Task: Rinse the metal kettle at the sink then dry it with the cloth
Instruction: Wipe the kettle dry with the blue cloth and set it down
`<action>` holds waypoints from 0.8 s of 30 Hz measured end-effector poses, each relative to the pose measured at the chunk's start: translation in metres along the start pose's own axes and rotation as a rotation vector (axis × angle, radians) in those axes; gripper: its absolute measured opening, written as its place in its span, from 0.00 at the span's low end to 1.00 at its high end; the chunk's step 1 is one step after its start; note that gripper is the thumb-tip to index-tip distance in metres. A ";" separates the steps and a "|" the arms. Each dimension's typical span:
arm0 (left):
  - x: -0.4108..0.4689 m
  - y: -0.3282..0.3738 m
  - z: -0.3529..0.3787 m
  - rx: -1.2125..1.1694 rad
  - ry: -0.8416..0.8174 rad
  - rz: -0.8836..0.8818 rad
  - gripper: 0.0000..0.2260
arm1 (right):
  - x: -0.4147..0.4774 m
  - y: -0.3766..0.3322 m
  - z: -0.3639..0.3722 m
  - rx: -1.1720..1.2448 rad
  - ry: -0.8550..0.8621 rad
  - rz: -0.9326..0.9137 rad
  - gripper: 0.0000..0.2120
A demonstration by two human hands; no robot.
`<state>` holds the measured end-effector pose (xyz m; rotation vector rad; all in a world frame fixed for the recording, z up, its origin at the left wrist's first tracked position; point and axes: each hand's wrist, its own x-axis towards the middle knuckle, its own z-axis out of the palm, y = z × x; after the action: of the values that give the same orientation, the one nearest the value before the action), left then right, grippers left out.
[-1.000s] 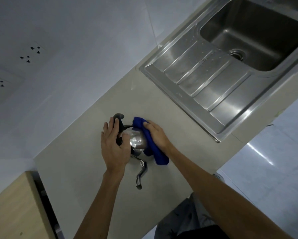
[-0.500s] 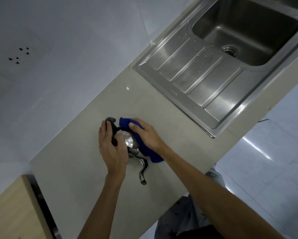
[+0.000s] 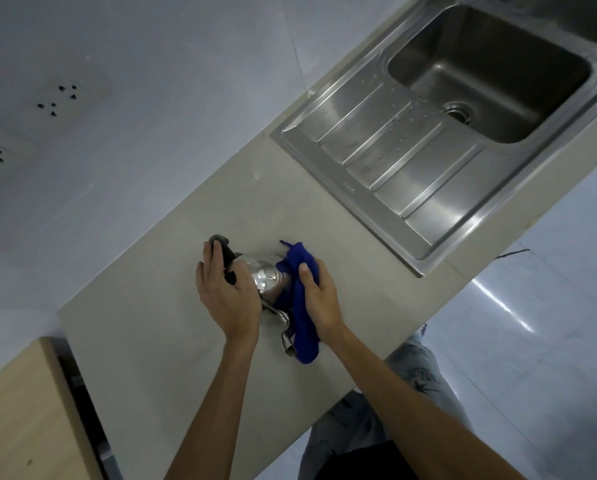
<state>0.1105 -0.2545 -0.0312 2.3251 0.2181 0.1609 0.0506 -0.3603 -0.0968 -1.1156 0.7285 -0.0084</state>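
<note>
A small shiny metal kettle [image 3: 266, 276] with a black handle and a curved spout stands on the beige countertop [image 3: 158, 327]. My left hand [image 3: 226, 294] grips its black handle from the left. My right hand [image 3: 319, 296] presses a blue cloth [image 3: 299, 306] against the kettle's right side; the cloth hangs down over the spout, whose tip shows below it. Much of the kettle's body is hidden by both hands and the cloth.
A stainless steel sink [image 3: 491, 67] with a ribbed drainboard [image 3: 394, 157] carrying water drops lies to the upper right. White wall with sockets [image 3: 56, 97] runs along the left. A wooden cabinet [image 3: 23, 410] sits lower left. The counter's front edge is near my legs.
My right hand has slid the blue cloth from the top of the kettle down its right side toward the spout. My left hand keeps its hold on the handle.
</note>
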 end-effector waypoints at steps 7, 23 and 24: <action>-0.007 0.012 -0.007 -0.074 -0.001 -0.104 0.27 | -0.016 -0.028 -0.020 -0.058 0.020 0.074 0.11; 0.037 -0.014 -0.066 0.396 -0.492 0.543 0.41 | 0.069 -0.112 -0.141 -1.148 0.091 -0.468 0.20; 0.038 -0.013 -0.069 0.421 -0.516 0.568 0.43 | 0.077 -0.103 -0.146 -1.274 0.056 -0.462 0.20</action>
<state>0.1340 -0.1889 0.0088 2.6908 -0.7346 -0.2318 0.0668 -0.5539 -0.0880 -2.4935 0.4654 0.0385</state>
